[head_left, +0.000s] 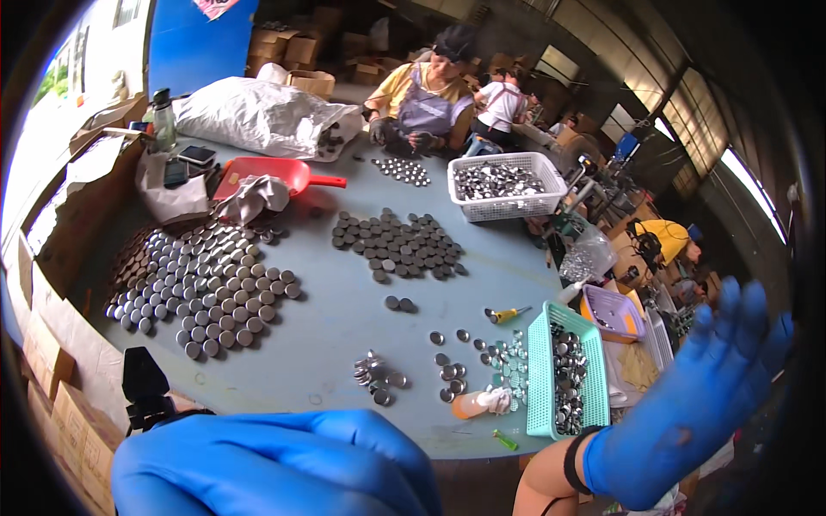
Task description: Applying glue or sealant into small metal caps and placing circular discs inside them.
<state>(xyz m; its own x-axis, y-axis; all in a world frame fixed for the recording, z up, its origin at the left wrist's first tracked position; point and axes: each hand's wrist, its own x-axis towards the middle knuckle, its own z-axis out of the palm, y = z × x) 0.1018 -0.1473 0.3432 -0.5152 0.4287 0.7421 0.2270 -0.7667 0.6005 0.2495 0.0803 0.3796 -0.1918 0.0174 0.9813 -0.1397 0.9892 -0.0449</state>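
Here, small metal caps [379, 376]: judged light, stiff, slippery, best pinched at rims. Gloved right hand [697, 404] splayed open, empty; gloved left hand [275, 464] grip cannot be told.

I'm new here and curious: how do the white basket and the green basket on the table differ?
The white basket stands at the table's far side, near a seated person; the green basket lies near the right hand. The white basket is broader and piled fuller; the green basket is long, narrow and shallow. Both are mesh-walled and hold small round metal pieces.
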